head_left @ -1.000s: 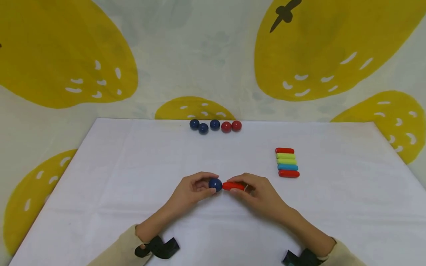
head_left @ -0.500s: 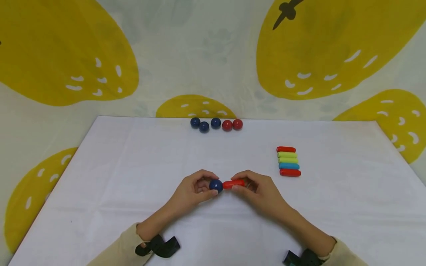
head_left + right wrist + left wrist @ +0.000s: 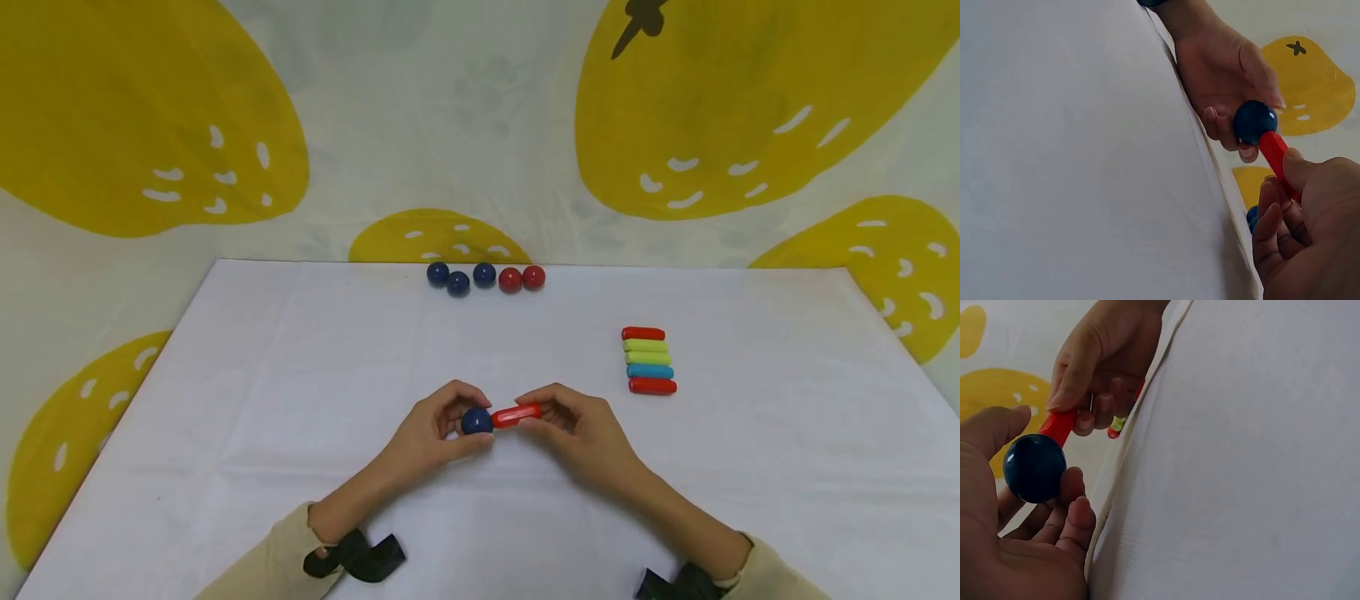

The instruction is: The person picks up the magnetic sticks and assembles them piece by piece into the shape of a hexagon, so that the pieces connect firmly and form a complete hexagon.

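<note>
Ball (image 3: pixel 477 421) in glossy blue touches one end of red rod (image 3: pixel 516 416) over white-covered table (image 3: pixel 315 350), right hand (image 3: pixel 588 423) pinching rod, left hand (image 3: pixel 431 429) loosely cupped around ball, thumb off it; both probably light, stiff, slick, best taken at ball's sides and rod's middle.

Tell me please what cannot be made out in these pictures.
Head view: held end of the red stick, hidden by the right hand.
Head view: sleeves, cut off by bottom edge.
Left wrist view: other sticks, partly behind right hand.
Right wrist view: loose balls, partly behind right hand.
</note>
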`<move>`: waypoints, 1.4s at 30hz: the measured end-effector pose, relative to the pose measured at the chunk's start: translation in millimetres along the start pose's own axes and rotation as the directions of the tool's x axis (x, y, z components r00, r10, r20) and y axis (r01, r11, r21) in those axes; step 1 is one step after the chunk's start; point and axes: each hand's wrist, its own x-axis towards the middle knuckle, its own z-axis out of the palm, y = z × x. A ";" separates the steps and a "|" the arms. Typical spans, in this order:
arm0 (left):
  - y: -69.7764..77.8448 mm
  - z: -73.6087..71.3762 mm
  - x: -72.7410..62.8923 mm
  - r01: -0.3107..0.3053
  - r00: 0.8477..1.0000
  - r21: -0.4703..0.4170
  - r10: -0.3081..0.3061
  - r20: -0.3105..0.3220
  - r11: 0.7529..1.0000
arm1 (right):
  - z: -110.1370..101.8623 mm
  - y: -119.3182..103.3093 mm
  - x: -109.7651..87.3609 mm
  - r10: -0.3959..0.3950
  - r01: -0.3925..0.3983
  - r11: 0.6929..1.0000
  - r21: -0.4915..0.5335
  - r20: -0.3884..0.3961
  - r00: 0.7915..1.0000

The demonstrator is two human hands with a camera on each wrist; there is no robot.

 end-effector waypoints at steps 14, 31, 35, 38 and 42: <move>-4.1 2.3 1.1 -0.098 0.994 0.050 0.101 -0.046 0.994 | 2.3 0.6 -0.2 0.032 -0.033 0.998 0.054 0.025 0.999; -2.0 5.5 1.2 -0.048 0.990 0.176 0.070 -0.120 0.983 | 0.4 -6.2 1.6 0.038 -0.041 0.995 0.091 0.030 0.999; 14.9 7.2 0.7 -0.064 0.986 0.167 0.089 -0.143 0.984 | -10.9 -6.3 12.5 0.038 -0.038 0.998 0.055 -0.012 0.999; 27.0 7.5 0.3 -0.063 0.987 0.165 0.086 -0.136 0.984 | -20.7 -5.4 27.9 0.060 -0.059 0.998 0.025 -0.046 0.997; 29.8 6.8 -0.3 -0.053 0.989 0.165 0.074 -0.127 0.985 | -28.8 -2.3 53.7 0.086 -0.085 0.996 0.006 -0.101 0.991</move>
